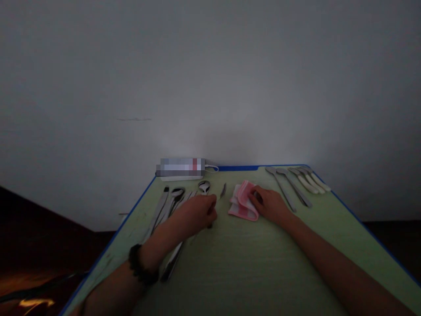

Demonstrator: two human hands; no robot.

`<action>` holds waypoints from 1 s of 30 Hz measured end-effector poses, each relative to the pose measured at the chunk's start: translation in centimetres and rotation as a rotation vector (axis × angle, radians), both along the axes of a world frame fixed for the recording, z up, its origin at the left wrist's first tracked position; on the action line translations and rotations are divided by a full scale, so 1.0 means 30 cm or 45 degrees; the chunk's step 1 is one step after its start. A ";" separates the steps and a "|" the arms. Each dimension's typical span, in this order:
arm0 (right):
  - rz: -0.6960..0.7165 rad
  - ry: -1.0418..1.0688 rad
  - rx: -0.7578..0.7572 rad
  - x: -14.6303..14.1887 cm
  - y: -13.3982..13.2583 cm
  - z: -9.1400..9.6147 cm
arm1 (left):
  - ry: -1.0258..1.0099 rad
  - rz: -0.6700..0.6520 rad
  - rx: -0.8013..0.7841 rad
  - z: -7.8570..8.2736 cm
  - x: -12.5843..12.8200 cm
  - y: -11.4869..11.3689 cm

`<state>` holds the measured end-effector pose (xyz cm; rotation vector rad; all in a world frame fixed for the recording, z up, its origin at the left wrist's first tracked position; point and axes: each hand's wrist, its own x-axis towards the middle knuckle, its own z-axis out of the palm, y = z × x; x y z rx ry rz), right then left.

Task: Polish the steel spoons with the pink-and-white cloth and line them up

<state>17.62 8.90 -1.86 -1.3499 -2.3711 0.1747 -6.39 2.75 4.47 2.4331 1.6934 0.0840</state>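
Observation:
My left hand [197,210] lies curled on the green table [250,263], fingers closed round the handle of a spoon [204,187] whose bowl shows just beyond the knuckles. A row of metal cutlery [167,204] lies beside and under that hand and forearm. My right hand [268,202] grips a folded pink-and-white cloth [241,202], fingers pressed on its right edge. A small metal utensil [223,190] lies between the spoon and the cloth.
Several spoons and utensils, some with white handles [301,180], lie at the far right corner. A white box-like item [180,169] sits at the table's far edge against the wall. The table has a blue rim [131,210]; dark floor lies either side.

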 end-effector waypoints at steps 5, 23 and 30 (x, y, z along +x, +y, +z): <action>0.005 0.005 -0.002 0.000 0.001 0.002 | -0.027 0.028 -0.009 -0.056 -0.015 0.019; -0.098 -0.023 -0.044 -0.040 -0.049 0.053 | -0.363 0.233 -0.128 -0.053 0.034 -0.018; -0.235 0.209 -0.102 -0.020 -0.015 0.028 | -1.292 0.341 -0.606 -0.055 0.161 -0.057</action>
